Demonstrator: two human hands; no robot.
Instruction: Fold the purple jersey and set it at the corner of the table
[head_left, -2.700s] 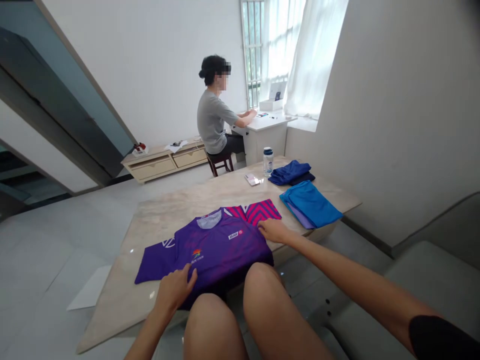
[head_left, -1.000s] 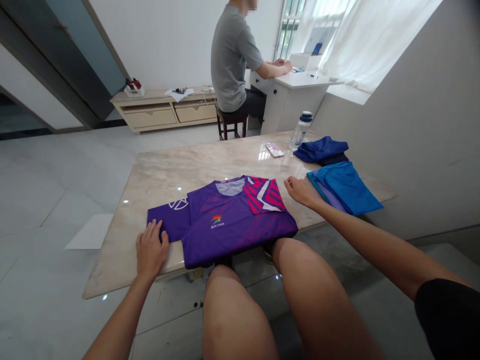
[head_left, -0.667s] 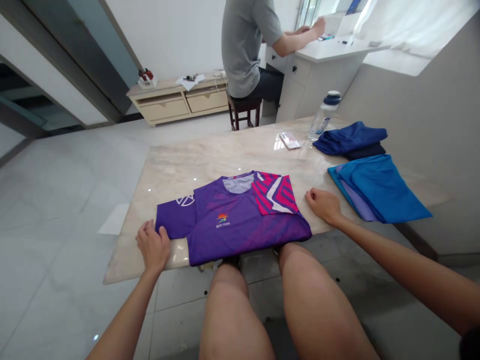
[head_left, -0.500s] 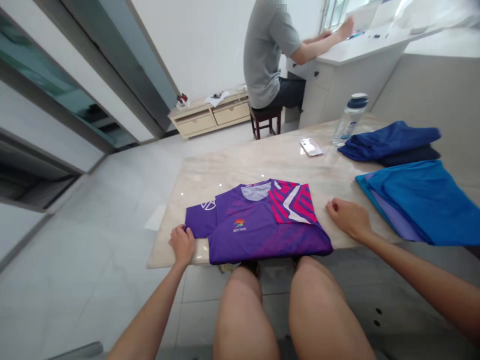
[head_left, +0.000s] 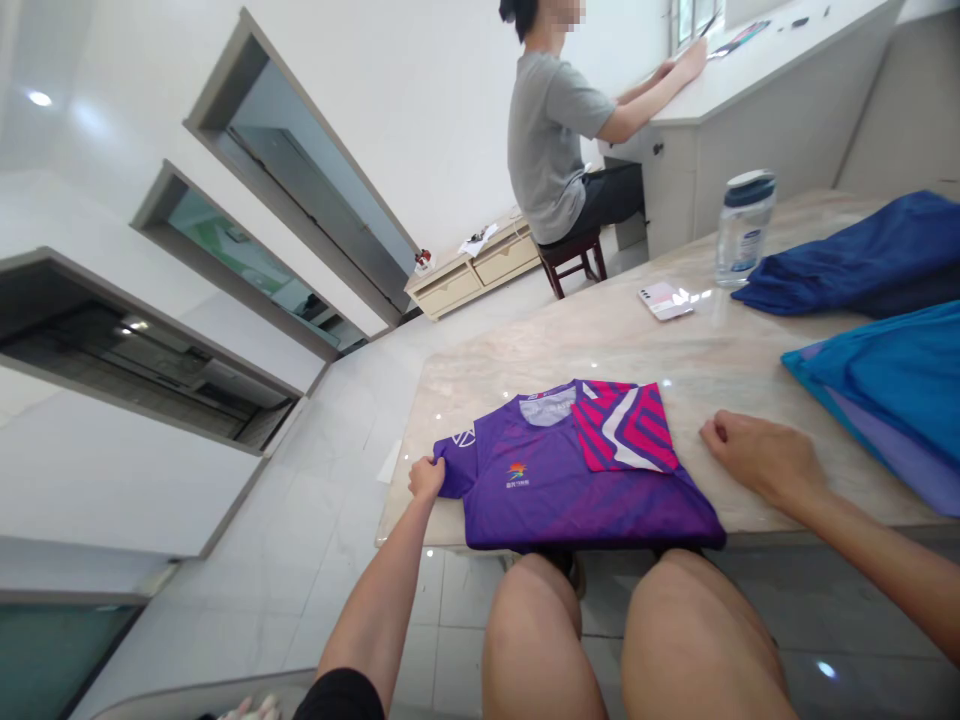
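Observation:
A purple jersey [head_left: 570, 510] lies partly folded at the near edge of the marble-patterned table [head_left: 517, 350]. Its pink-and-white striped sleeve is laid across the front, while the plain purple sleeve sticks out to the left. My left hand [head_left: 427, 478] pinches the edge of that purple sleeve. To the right of the jersey, my right hand [head_left: 765, 455] rests on the table with its fingers curled in, touching no cloth; nothing shows in it.
Bright blue cloth [head_left: 900, 380] and dark blue cloth [head_left: 862, 255] lie at the right. Behind them stand a water bottle [head_left: 745, 235] and a phone [head_left: 666, 300]. A person [head_left: 551, 150] sits on a stool [head_left: 574, 260] at a white desk [head_left: 780, 65]. A low cabinet [head_left: 480, 275] stands by the wall.
The view has swung left and tilted. My left hand has closed on the purple sleeve's edge and pulls it slightly up. My right hand stays curled on the table.

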